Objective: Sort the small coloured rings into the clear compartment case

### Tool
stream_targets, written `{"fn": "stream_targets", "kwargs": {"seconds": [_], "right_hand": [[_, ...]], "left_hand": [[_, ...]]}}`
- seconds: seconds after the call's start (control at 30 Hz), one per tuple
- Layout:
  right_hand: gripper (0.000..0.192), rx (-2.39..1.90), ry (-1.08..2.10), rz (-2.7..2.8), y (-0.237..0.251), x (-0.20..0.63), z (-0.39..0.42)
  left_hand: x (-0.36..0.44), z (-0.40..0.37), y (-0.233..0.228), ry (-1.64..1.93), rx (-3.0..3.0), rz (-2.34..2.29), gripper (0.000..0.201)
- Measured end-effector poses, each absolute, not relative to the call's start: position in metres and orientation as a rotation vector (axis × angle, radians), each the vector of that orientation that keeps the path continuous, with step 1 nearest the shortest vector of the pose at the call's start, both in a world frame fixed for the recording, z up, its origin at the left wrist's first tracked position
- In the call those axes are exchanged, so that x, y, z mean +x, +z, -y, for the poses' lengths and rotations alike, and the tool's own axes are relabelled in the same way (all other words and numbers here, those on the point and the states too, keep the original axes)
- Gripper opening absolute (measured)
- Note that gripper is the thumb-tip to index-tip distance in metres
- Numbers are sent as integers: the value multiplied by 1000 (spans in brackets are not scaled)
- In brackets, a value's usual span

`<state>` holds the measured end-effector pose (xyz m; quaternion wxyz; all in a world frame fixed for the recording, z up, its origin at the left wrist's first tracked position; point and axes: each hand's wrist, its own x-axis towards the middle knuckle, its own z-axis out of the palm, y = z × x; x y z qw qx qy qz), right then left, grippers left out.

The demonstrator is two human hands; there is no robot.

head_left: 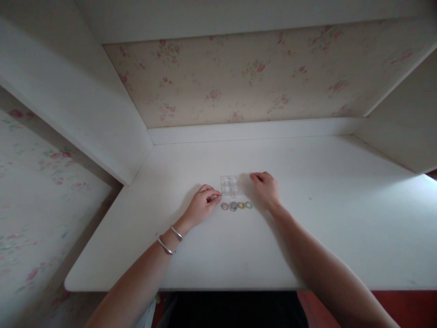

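A small clear plastic grid tray [230, 185] lies on the white desk [239, 255]. Just in front of it, several small rings [236, 206] sit in a row: pinkish, grey, yellow and greenish. My left hand [202, 206] rests to the left of the tray, thumb and forefinger pinched on something small that is too tiny to make out. My right hand [266, 188] lies on the desk to the right of the tray, fingers curled toward the tray's right edge, with nothing visible in it. Two silver bangles [170, 240] circle my left wrist.
The desk sits in a white alcove with floral wallpaper [246, 77] behind it. White side panels [85, 114] rise at left and right. The desk's front edge [205, 288] runs close to my body.
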<state>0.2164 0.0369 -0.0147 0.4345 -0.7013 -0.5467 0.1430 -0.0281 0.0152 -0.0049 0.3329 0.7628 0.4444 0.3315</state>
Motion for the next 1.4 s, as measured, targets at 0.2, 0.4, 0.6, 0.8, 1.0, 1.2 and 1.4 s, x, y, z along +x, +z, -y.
{"fn": "stream_targets", "kwargs": {"seconds": [0.2,0.4,0.6,0.8,1.0,1.2,1.4], "right_hand": [[30,-1737,270,1357,-12,215,-36],[29,-1603,182,1414,-9,211,-33],[28,-1519,107,1531,-5,207,-27],[29,-1477,104,1622,-4,203,-24],[31,-1480,166,1650,-1,201,-21],[27,-1290,252,1991,2,193,-11],[15,-1094,196,2316,11,181,3]], "left_hand": [[-22,-25,-1,930,1965,-1241,22],[-9,-51,-4,973,2030,-1237,19],[7,-71,-6,966,2066,-1234,20],[15,-72,-10,909,2070,-1222,20],[9,-69,-9,915,2056,-1277,22],[-11,-57,2,926,1964,-1318,20],[-28,-35,5,824,1942,-1283,20]]}}
